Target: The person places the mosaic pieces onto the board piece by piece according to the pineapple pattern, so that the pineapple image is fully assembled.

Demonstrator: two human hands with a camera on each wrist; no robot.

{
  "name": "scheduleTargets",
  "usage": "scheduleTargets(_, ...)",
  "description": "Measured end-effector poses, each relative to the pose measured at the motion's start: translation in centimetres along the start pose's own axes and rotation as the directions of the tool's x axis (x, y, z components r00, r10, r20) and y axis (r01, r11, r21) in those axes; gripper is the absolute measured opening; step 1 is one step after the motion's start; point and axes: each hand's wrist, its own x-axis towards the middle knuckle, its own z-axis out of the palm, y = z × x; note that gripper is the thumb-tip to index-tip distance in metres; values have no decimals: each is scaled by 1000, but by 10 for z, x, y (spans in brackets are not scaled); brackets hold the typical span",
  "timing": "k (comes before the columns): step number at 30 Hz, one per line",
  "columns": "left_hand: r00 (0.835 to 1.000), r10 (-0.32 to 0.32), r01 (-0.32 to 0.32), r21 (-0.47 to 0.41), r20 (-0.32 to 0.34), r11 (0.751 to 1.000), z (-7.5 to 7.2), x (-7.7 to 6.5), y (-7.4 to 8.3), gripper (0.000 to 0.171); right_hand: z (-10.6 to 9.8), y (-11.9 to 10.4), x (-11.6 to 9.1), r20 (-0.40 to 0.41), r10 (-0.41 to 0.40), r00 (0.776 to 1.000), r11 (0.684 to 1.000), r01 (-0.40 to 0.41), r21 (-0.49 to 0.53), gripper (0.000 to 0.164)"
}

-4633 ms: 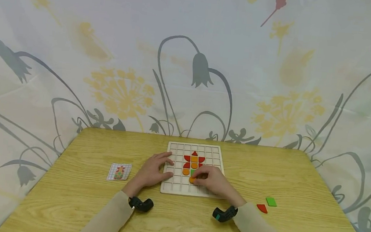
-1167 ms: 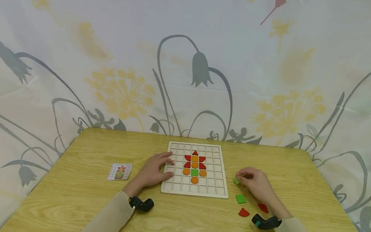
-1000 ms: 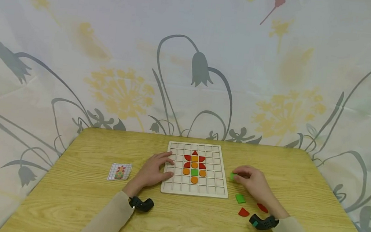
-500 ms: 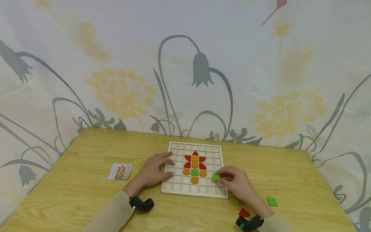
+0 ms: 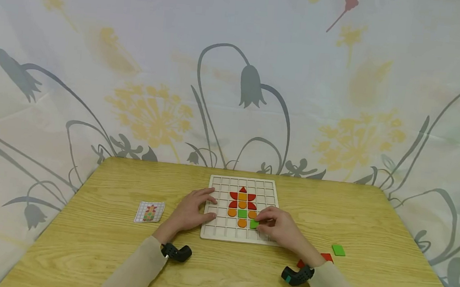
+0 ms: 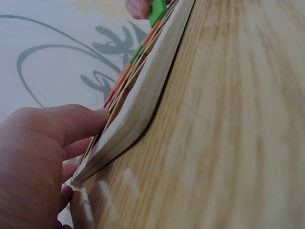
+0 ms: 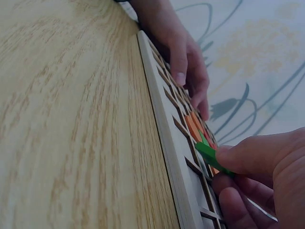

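Note:
My right hand [image 5: 281, 227] pinches a green square tile [image 5: 254, 224] between thumb and fingers, low over the white grid board [image 5: 222, 234]. The tile is just right of an orange disc [image 5: 242, 223] and in front of another orange disc [image 5: 252, 214]. In the right wrist view the green tile [image 7: 212, 156] tilts over the grid ridges. My left hand [image 5: 189, 209] rests at the board's left edge, its fingers relaxed and spread. Laid on the board are a red triangle [image 5: 243, 190], red petal pieces [image 5: 234, 195], an orange square [image 5: 242, 197] and a green square [image 5: 242, 214].
A small pattern card [image 5: 149, 212] lies left of the left hand. On the right of the table are another green tile [image 5: 338, 250] and red pieces [image 5: 327, 257], partly hidden by the right wrist. A patterned cloth [image 5: 216, 115] hangs behind the table.
My right hand let go of an orange disc on the board, took a green tile from the table on the right, and carried it left over the board. The left hand stays put.

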Motion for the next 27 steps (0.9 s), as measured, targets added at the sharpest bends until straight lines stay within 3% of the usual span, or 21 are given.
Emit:
scheduleTargets(12,1000,-6,6,13,-3,1000,0,1,-1,31,1,0,0,15,-37,999,999,37,-20,11)
scheduleTargets(27,1000,-13,13,17,-6,1000,3,2,-4,30,2,-2,1,19,-6,1000,999,6,-40,9)
